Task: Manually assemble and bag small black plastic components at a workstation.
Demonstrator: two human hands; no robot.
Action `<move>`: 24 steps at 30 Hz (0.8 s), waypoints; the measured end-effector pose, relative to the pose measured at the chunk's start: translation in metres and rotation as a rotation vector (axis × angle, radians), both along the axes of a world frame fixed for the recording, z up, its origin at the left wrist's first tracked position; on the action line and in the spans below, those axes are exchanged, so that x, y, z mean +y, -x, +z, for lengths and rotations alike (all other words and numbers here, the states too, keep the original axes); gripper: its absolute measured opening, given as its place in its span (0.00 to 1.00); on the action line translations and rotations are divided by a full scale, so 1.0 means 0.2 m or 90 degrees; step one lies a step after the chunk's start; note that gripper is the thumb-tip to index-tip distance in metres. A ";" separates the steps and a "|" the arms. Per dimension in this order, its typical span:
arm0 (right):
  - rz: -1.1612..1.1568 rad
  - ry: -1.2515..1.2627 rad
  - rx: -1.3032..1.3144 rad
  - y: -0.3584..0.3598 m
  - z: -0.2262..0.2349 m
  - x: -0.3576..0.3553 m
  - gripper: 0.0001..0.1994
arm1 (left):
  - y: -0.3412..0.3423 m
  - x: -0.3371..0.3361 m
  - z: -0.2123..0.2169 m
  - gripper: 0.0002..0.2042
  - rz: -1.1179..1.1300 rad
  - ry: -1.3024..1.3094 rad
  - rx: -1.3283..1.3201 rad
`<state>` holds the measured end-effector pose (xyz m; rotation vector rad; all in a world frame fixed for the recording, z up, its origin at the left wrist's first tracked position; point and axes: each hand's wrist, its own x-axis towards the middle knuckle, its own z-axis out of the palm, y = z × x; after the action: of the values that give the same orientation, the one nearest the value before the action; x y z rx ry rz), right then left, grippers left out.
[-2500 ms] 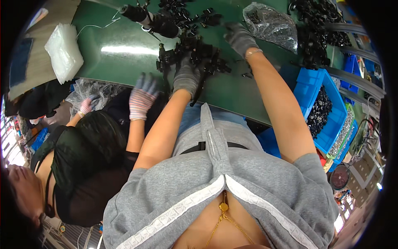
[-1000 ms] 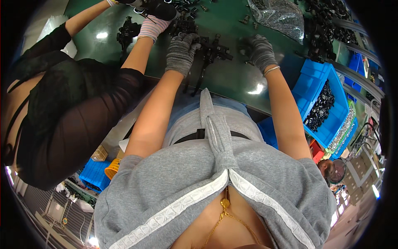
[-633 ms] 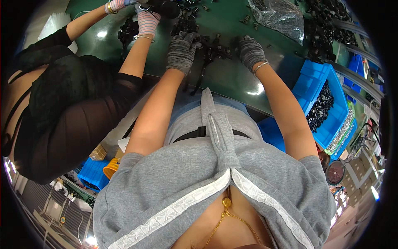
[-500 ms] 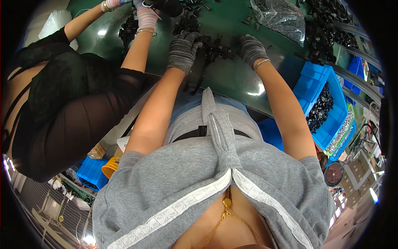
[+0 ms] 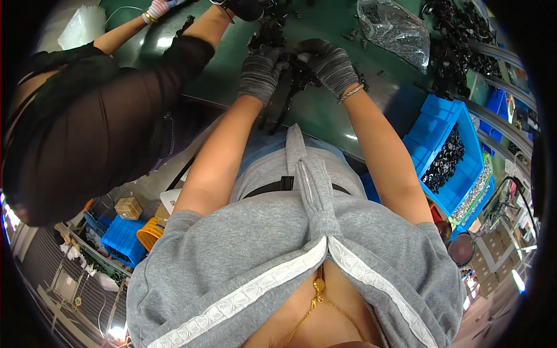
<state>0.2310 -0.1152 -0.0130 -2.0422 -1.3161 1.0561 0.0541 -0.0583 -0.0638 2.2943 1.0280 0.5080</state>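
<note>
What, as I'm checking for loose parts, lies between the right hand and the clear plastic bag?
Small metallic fittings lie there on the green table, in the head view.

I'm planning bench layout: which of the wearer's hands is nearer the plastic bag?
Right. The right hand, at the black part, is left of and below the plastic bag in the picture; the left hand is farther left, at the part's left side.

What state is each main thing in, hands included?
Left hand: gloved, at the black lever part, grip unclear
Right hand: gloved, at that part too, grip unclear
Black lever part: between the hands, lever toward the person
Plastic bag: crumpled, see-through
Blue bin: open, partly filled with black pieces
</note>
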 end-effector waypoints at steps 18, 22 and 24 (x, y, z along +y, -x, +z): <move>0.104 0.020 -0.182 0.06 -0.02 -0.01 0.14 | 0.02 0.03 -0.04 0.18 -0.005 0.051 0.084; 0.279 0.060 -0.256 -0.02 0.05 0.04 0.16 | 0.01 0.02 -0.02 0.18 0.010 0.056 0.123; 0.369 0.114 -0.338 0.00 0.08 0.10 0.15 | 0.01 0.05 -0.04 0.18 -0.011 0.043 0.124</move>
<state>0.2302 -0.0945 0.0020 -2.2203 -2.2548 0.9009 0.0520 -0.0484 -0.0718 2.3240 1.0976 0.2414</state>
